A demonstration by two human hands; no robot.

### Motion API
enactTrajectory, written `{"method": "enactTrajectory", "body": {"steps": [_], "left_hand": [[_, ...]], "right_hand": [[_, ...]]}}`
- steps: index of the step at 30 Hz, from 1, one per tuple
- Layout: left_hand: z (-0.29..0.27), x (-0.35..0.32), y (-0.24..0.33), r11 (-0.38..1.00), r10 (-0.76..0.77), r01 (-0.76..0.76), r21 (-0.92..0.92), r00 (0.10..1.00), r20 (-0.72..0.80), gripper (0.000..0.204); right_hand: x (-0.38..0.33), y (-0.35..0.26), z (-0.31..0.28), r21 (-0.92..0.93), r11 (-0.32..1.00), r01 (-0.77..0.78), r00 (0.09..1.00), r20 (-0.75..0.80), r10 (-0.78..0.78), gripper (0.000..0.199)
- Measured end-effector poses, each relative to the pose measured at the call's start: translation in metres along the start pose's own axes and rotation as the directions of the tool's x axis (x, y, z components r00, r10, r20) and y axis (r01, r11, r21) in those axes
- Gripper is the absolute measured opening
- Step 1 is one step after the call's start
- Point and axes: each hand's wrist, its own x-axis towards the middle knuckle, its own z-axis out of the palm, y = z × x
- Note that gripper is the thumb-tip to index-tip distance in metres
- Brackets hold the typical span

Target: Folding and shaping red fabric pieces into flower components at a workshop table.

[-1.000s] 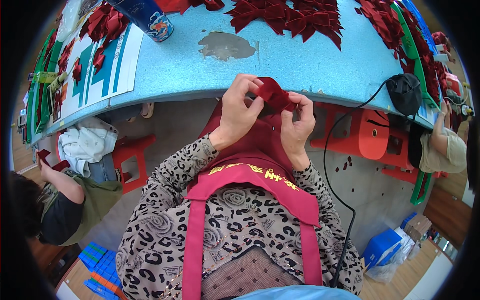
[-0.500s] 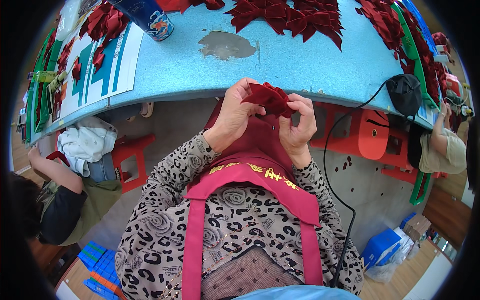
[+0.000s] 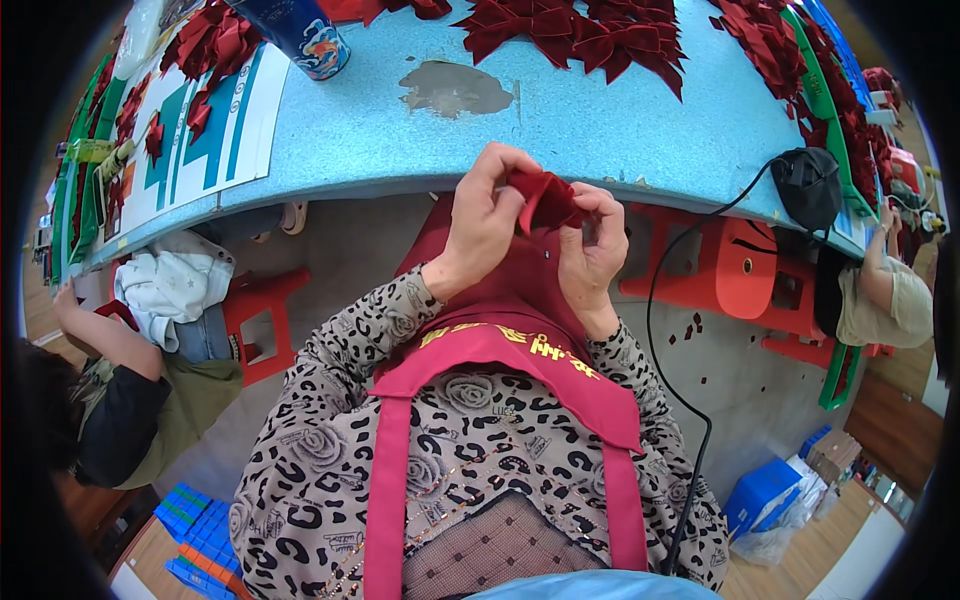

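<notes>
A dark red velvet bow (image 3: 548, 203) is held up between my two hands, just off the near edge of the blue table. My left hand (image 3: 486, 215) pinches its left side between thumb and fingers. On the other side, my right hand (image 3: 594, 245) is closed on the bow's right end, fingertips close together. Part of the bow is hidden behind the fingers. Beyond my hands, a pile of similar red bows (image 3: 580, 40) lies on the table.
The blue table (image 3: 400, 150) has a grey worn patch. A dark blue cup (image 3: 318, 50) stands at the far left near more red bows (image 3: 212, 45). To the right are a black pouch (image 3: 808, 190), a black cable (image 3: 655, 300) and a red stool (image 3: 725, 270). People sit on both sides.
My left hand has shifted slightly up and right over the bow, its fingers curling over the left tail. The bow has turned a little; my right hand has barely moved.
</notes>
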Motion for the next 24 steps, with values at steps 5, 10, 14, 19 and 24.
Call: {"method": "enactTrajectory", "body": {"steps": [5,10,14,19,24], "left_hand": [[-0.002,0.003,0.017,0.470,-0.553,0.516,-0.716,0.804,0.217,0.028],[-0.014,0.006,0.010,0.992,-0.092,0.092,-0.082,0.996,0.006,0.024],[-0.017,0.006,0.009,0.924,-0.237,0.237,-0.301,0.971,0.035,0.024],[-0.008,0.013,0.014,0.404,-0.592,0.556,-0.727,0.764,0.255,0.021],[-0.004,0.011,-0.019,0.999,0.029,-0.028,-0.046,1.000,0.012,0.017]], "right_hand": [[-0.003,0.000,0.007,0.050,0.997,-0.059,0.995,-0.082,0.063,0.021],[0.001,-0.011,0.014,-0.063,0.997,0.050,0.999,-0.001,-0.050,0.021],[0.003,-0.008,0.020,0.029,1.000,0.009,0.999,-0.050,-0.008,0.021],[0.004,-0.003,0.019,0.024,0.998,-0.061,0.996,-0.061,0.062,0.021],[0.008,0.003,0.014,-0.038,0.999,0.005,1.000,-0.020,-0.006,0.022]]}}
